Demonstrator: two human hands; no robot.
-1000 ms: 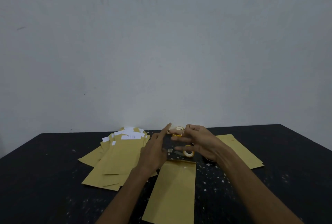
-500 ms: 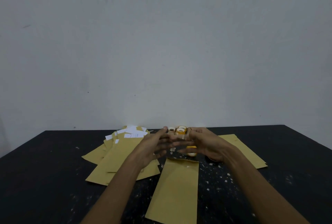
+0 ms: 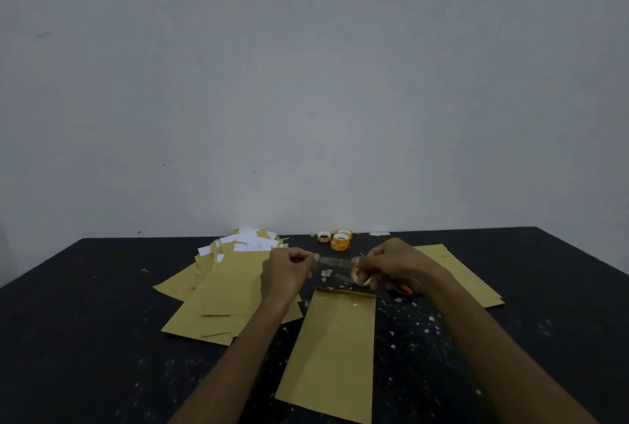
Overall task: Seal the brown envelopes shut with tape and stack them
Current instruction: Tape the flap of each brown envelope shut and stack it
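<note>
A single brown envelope (image 3: 335, 352) lies lengthwise on the black table (image 3: 85, 338) in front of me. Just beyond its far end, my right hand (image 3: 394, 265) grips a small tape roll (image 3: 360, 278). My left hand (image 3: 289, 270) pinches the free end of a clear tape strip (image 3: 335, 262) stretched between both hands. A loose pile of brown envelopes (image 3: 224, 294) with white slips sticking out lies to the left. More brown envelopes (image 3: 466, 274) lie to the right, partly hidden by my right arm.
Three spare orange tape rolls (image 3: 338, 239) stand near the table's far edge by the grey wall. An orange-handled tool (image 3: 403, 290) peeks out under my right hand. Small white paper scraps (image 3: 418, 321) litter the table around the envelope.
My hands have drawn apart from where they met half a second ago, pulling a strip of clear tape out from the roll between them. The envelopes have not moved.
</note>
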